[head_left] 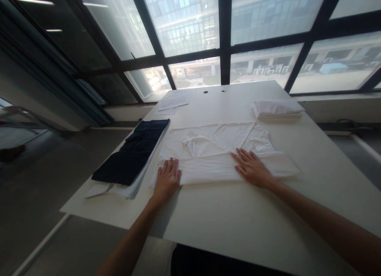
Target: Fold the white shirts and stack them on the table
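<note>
A white garment (pixel 220 145) lies partly folded on the white table (pixel 238 220), its near edge turned over into a long band. My left hand (pixel 167 178) rests flat on the band's left end, fingers stretched out. My right hand (pixel 251 166) lies flat on the band right of its middle, fingers spread. Neither hand holds anything.
A dark navy folded cloth (pixel 133 153) lies on a stack of white cloths at the table's left edge. A folded white stack (pixel 276 108) sits at the far right. Paper sheets (pixel 175 101) lie at the far left. Large windows stand behind the table.
</note>
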Tool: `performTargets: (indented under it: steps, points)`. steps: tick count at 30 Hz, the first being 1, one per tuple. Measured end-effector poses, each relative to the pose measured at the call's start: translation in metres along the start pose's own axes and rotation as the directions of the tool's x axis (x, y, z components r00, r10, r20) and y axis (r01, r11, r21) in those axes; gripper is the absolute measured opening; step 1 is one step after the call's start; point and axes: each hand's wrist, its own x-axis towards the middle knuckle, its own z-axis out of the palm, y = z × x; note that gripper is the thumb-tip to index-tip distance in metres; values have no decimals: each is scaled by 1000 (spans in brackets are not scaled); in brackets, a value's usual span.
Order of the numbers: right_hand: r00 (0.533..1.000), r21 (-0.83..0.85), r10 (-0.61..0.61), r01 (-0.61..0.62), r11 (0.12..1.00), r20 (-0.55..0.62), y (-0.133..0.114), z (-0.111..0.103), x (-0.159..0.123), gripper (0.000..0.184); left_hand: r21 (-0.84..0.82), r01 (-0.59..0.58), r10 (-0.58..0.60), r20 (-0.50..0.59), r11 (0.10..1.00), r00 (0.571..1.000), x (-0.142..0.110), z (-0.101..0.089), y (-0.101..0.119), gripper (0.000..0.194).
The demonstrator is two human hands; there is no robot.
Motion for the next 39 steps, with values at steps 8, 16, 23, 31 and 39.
performTargets:
  steps: [8, 16, 23, 31, 39]
  points:
    - [999, -2, -43, 43, 999, 1, 12, -7, -36, 61, -53, -12, 11, -22, 999, 1000, -39, 4, 14, 61]
    - [999, 4, -44, 44, 999, -3, 12, -9, -39, 62, -142, -314, 314, -26, 939, 949, -51, -14, 31, 51]
    - [999, -2, -45, 45, 999, 5, 11, -14, -41, 61, -134, -328, 329, -12, 935, 944, -58, -7, 36, 55]
    - [999, 23, -40, 41, 999, -3, 11, -10, -40, 61, -88, -312, 311, -21, 946, 950, -67, -4, 26, 71]
    - [999, 25, -39, 38, 999, 1, 11, -10, -39, 61, -98, -451, 452, -19, 887, 892, -89, -25, 31, 77]
